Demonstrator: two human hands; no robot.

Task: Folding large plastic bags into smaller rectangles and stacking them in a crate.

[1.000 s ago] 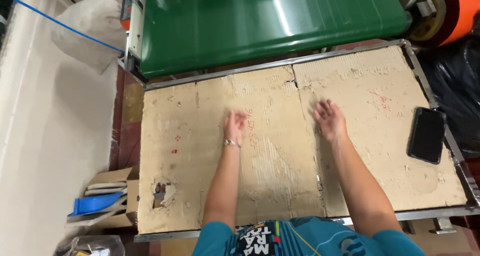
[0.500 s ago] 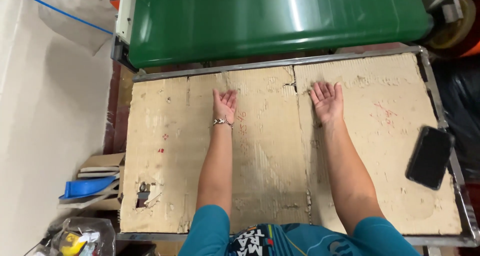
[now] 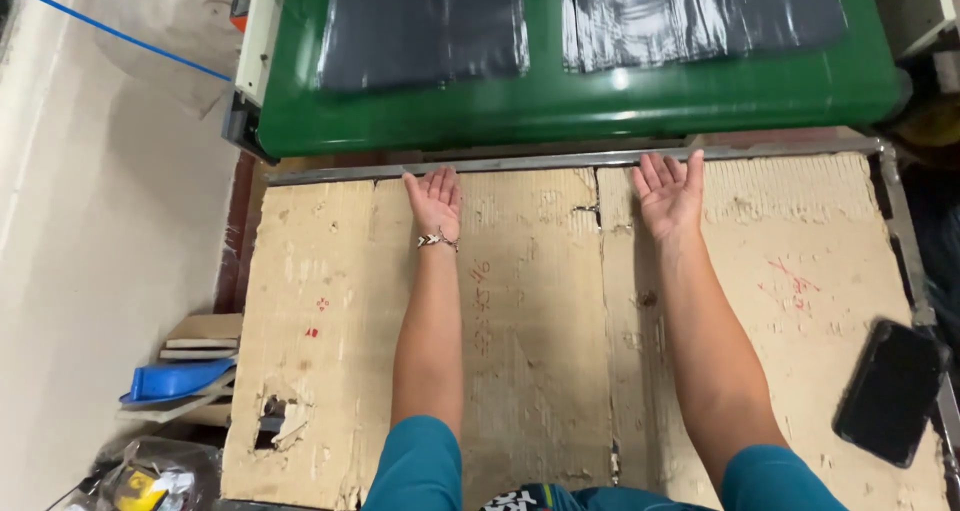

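Worn brown cardboard (image 3: 540,301) covers the metal-framed table (image 3: 600,159), and both hands lie at its far edge. Left hand (image 3: 434,200) is spread wide, palm up, holding nothing, a bracelet (image 3: 436,239) at the wrist; right hand (image 3: 668,191) is likewise wide and empty, fingertips at the frame rail. Just beyond them, two black plastic sheets (image 3: 705,11) lie on the green conveyor belt (image 3: 560,106), untouched and apart from both hands, so by my reading nothing has been picked up yet. A black phone (image 3: 892,391) rests near the right edge; a torn hole (image 3: 272,411) marks the near left corner; nothing blocks the hands
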